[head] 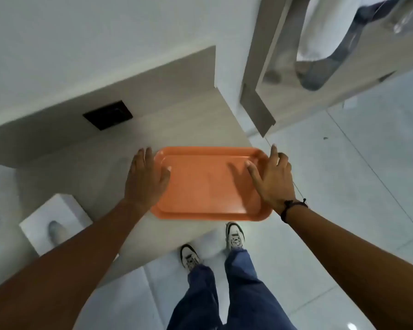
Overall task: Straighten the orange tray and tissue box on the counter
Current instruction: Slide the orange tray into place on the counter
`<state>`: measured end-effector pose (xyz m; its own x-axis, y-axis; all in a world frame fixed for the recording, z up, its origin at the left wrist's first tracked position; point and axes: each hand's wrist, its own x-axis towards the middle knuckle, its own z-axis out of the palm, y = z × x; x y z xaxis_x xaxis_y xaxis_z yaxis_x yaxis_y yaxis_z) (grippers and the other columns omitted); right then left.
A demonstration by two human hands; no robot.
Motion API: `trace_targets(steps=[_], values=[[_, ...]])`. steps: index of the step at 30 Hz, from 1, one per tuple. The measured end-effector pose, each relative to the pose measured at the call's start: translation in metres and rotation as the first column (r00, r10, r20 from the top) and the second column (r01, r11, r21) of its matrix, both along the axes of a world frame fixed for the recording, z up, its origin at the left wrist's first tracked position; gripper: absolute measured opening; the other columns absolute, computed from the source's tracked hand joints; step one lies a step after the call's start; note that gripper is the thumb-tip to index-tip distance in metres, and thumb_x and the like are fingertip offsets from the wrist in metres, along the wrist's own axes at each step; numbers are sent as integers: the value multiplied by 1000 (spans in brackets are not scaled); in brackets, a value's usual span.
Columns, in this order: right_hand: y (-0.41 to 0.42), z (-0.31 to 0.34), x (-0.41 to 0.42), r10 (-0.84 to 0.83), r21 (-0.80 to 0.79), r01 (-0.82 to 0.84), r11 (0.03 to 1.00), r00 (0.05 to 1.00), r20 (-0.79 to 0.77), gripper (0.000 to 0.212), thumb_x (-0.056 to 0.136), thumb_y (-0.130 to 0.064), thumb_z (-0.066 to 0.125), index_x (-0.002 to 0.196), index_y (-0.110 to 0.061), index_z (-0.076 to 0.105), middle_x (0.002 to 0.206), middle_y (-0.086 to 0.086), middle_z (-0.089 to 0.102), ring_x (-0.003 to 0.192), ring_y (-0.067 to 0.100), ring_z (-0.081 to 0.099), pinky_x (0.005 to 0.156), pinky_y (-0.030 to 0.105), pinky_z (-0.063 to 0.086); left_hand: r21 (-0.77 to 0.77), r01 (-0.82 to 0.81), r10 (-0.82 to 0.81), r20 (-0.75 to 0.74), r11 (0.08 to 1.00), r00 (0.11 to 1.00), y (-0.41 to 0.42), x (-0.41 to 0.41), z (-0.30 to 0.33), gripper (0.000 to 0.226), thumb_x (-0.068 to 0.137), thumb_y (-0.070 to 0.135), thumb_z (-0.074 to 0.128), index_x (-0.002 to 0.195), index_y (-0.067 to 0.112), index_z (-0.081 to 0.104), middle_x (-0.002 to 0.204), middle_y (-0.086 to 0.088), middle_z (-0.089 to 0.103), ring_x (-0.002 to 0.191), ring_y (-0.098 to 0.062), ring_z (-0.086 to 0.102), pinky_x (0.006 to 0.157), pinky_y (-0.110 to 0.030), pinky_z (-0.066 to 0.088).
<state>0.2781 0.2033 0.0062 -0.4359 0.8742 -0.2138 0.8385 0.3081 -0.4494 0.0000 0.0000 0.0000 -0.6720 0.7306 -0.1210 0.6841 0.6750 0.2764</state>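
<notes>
Orange tray (208, 186) between left hand (147, 179) and right hand (272, 179), both spread flat on edges.

Both forearms are bare from the bottom edge of the view to the hands, with no sleeves showing. The left hand (146, 179) wears nothing: no ring, band or watch is visible on it. The right hand (273, 181) has a dark cord bracelet (290, 207) around the wrist, thin and dark, with a small knot or bead sticking out at its outer side. The legs are in dark blue trousers (224, 296), loose and creased. On the feet are white sneakers (235, 236) with black trim and pale laces with dark flecks.
</notes>
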Motion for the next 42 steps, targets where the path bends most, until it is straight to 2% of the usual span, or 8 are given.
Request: trace_targets(steps=[3,5,7,13,20,26,33,42], values=[[-8,-22,10,-84,-39,84,996,996,20,68,106,-48,50,154,-1,36,143,29,49,124,50,55,99,55,50,-105,-114,124,100,988,987,-7,1,-15,74,104,31,59,164,-1,30,152,-32,46,138,-52,49,107,-62,48],[-13,-34,14,-114,-72,116,991,993,21,48,108,-29,48,147,0,42,136,27,54,116,48,60,96,52,51,-149,-144,165,139,978,976,-11,1,-21,68,105,22,55,165,1,29,146,-34,50,131,-53,54,104,-61,48],[-14,-39,13,-164,-102,163,981,986,-3,42,108,-21,45,147,-5,42,134,23,57,111,44,64,87,48,53,-154,-150,174,159,977,972,-13,2,-26,63,106,14,51,165,5,31,140,-33,54,125,-53,58,103,-59,48],[-9,-42,8,-252,-165,239,957,966,-62,42,104,-19,50,145,-12,43,128,18,66,99,33,63,80,40,48,-132,-221,245,208,966,947,-12,3,-30,65,103,3,48,165,11,33,135,-28,60,123,-52,61,103,-57,50],[6,-29,-47,-119,-152,105,983,989,-87,40,107,-20,45,147,-14,43,135,19,66,117,42,66,95,53,57,-68,-373,378,247,925,892,-38,-15,-23,68,100,3,54,164,18,35,127,-24,61,113,-48,66,94,-54,55],[14,-30,-117,23,-141,-39,989,993,-115,41,109,-25,37,150,-19,42,134,17,67,115,41,67,91,50,55,-56,-494,492,234,868,838,-67,-44,-16,68,105,12,55,167,19,28,133,-21,60,116,-42,67,96,-56,57],[21,-42,-190,141,-145,-163,976,979,-146,44,106,-18,37,150,-18,42,135,19,65,119,42,64,87,39,43,-45,-565,560,218,824,799,-83,-87,-22,71,103,3,54,168,11,27,135,-30,58,116,-48,66,99,-61,57],[20,-48,-200,177,-161,-196,967,976,-124,46,105,-19,40,151,-16,42,138,20,64,122,43,63,91,43,46,-63,-568,567,214,821,796,-93,-93,-37,78,100,1,57,169,12,23,134,-29,58,114,-47,65,98,-59,58]])
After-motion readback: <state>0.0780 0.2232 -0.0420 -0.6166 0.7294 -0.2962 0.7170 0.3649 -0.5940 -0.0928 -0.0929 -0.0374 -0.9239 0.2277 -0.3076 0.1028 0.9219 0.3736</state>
